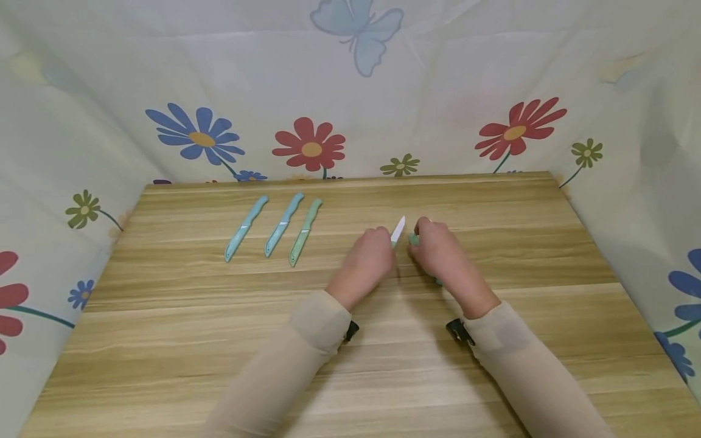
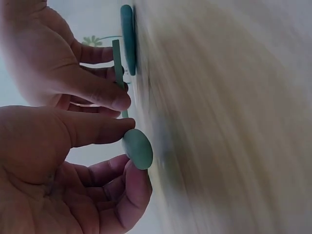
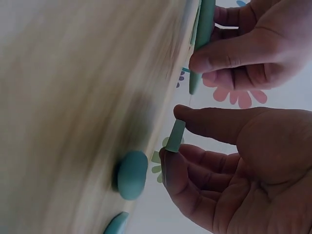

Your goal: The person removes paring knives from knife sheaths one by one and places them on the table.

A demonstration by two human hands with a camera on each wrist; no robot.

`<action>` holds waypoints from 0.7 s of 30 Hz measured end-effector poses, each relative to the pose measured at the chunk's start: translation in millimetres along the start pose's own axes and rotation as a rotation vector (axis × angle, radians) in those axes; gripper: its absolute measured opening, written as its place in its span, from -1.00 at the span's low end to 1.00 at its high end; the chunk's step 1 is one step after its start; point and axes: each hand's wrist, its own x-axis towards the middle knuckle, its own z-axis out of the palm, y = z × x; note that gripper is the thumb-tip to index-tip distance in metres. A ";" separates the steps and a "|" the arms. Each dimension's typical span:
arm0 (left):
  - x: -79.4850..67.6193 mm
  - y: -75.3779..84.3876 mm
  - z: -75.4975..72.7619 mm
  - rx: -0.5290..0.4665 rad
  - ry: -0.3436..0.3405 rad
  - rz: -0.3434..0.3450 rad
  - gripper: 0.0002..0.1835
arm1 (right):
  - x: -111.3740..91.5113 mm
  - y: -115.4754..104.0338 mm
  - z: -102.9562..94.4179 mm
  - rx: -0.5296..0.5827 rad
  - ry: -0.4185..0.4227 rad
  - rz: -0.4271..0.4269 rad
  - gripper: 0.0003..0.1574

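Head view: the left hand (image 1: 366, 261) is closed in a pinch on a green-handled knife (image 1: 398, 229), its whitish blade uncovered and pointing away from the person, leaning slightly right. Just beside the blade, but apart from it, the right hand (image 1: 442, 249) pinches a green sheath (image 1: 413, 239) between thumb and forefinger (its mouth cannot be made out). Handling advised, as a judgement: keep the left fingers back on the handle, grip the sheath clear of its mouth, align the two before any contact, and move only along the blade's length so that no fingertip crosses the edge. Surroundings, again from the left: a first blue knife (image 1: 246, 229), a second blue knife (image 1: 283, 225) and a green covered knife (image 1: 305, 232) lie slanted in a loose row on the table (image 1: 389, 377), all apparently sheathed, well apart from both hands and obstructing nothing. At the right, a teal rounded piece (image 3: 131, 175) lies near the right hand, the likeliest obstruction, with a teal tip (image 3: 117, 223) close by; whether both belong to one knife cannot be told. Floral cloth (image 1: 252, 73) hangs behind the table.
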 end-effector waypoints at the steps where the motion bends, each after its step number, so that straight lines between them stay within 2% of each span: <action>1: 0.2 0.9 0.9 0.004 0.000 0.003 -0.95 | -0.2 -0.2 0.8 -0.003 0.003 0.001 -0.66; 7: 2.8 5.1 6.8 0.023 0.000 -0.001 -0.98 | -1.8 -2.8 3.0 -0.018 0.009 0.004 -0.75; 12: 5.0 8.7 10.1 0.021 -0.015 -0.017 -0.94 | -2.9 -3.3 2.4 -0.042 -0.019 0.004 -0.78; 13: 10.5 5.3 15.7 0.022 -0.016 -0.016 -0.93 | -2.8 -3.1 2.3 -0.048 -0.026 0.005 -0.78; 19: 9.5 9.4 16.0 0.018 -0.017 -0.022 -0.87 | -0.3 -2.7 3.6 -0.065 -0.053 0.007 -0.81; 21: 4.3 14.7 10.8 0.016 -0.024 -0.027 -0.87 | 0.2 -3.6 3.7 -0.073 -0.059 0.009 -0.81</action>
